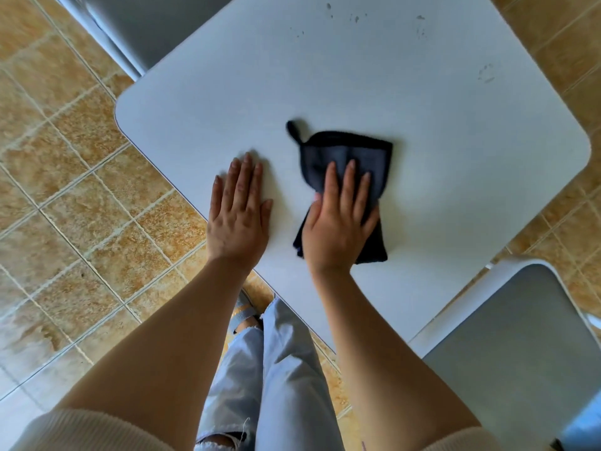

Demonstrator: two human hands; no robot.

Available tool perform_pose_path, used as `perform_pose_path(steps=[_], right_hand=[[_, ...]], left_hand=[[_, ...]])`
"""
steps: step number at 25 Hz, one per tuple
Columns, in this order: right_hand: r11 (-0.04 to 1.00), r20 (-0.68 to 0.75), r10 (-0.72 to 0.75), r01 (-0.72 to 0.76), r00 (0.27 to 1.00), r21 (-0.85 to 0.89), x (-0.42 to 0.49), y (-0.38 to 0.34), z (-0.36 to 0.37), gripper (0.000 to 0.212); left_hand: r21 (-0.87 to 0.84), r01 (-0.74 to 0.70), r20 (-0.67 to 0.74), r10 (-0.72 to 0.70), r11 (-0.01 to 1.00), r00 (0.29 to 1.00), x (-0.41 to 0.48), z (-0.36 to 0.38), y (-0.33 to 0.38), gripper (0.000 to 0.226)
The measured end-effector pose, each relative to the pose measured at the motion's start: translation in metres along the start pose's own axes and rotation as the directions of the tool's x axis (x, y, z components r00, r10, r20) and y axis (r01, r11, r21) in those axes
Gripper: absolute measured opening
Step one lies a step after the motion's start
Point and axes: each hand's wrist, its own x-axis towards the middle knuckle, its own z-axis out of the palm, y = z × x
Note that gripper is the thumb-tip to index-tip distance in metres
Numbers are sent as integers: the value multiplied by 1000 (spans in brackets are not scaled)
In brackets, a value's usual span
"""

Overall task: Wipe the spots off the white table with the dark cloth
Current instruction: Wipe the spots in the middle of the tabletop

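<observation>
The white table (374, 76) fills the upper middle of the head view. A dark cloth (351, 151) with a small hanging loop lies flat on it near the front edge. My right hand (338, 222) presses down on the cloth with fingers spread, covering its near half. To the left of the cloth, my left hand (237, 209) rests flat on the bare tabletop, fingers together, holding nothing. Dark spots (356, 18) mark the far side of the table, and a smudge (487, 74) sits toward the right edge. Both are well beyond the cloth.
A grey chair (520, 346) stands at the table's right front corner, another grey chair (136, 24) at the far left. Tan floor tiles (81, 190) surround the table. My legs in light trousers (276, 385) stand against the front edge.
</observation>
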Motion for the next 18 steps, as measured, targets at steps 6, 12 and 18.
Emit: perform_pose_path(steps=[6,12,18], right_hand=[[993,125,-109,114,986,-38,-86,62,-37,46],[903,-22,429,-430,903,-24,-13,93,-26,47],[991,-8,132,-133,991,-35,-39,37,-18,45]], left_hand=[[-15,-4,44,4,1000,999,0,0,-4,55],[-34,47,-6,-47,998,999,2,2,5,54],[-102,-18,10,19,995,1000,4,9,44,53]])
